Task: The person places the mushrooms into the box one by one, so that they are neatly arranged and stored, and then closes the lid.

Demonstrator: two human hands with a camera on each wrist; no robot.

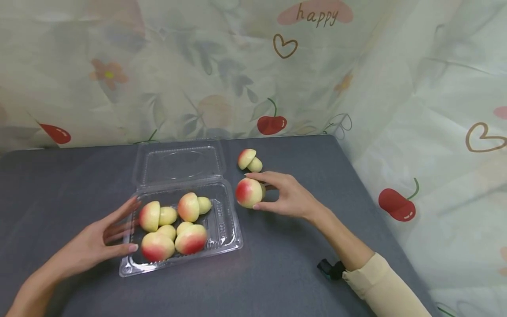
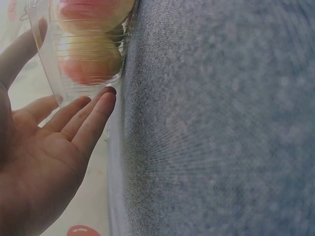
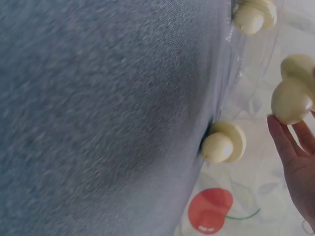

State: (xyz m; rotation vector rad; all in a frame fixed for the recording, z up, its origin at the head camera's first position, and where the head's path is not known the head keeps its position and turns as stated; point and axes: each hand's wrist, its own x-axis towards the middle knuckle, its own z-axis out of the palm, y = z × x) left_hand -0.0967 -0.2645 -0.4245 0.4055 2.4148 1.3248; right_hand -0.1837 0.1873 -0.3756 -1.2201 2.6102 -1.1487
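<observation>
My right hand (image 1: pixel 291 193) pinches a red-and-cream toy mushroom (image 1: pixel 248 193) between thumb and fingers, just right of the clear plastic clamshell box (image 1: pixel 227 220). In the right wrist view, the held mushroom's pale stem (image 3: pixel 291 102) points toward the camera, up off the grey cloth. My left hand (image 1: pixel 99 237) has its fingers extended at the box's left side, thumb near the front left corner. Several similar mushrooms lie inside the box, among them one at the back right (image 1: pixel 189 207). Another mushroom (image 1: pixel 247 159) lies on the cloth beyond my right hand.
The box's transparent lid (image 1: pixel 180 163) is folded back flat behind it. Grey cloth (image 1: pixel 277 273) covers the table. A patterned curtain (image 1: pixel 237 66) hangs along the back and right sides. A black strap (image 1: pixel 332 269) shows at my right wrist.
</observation>
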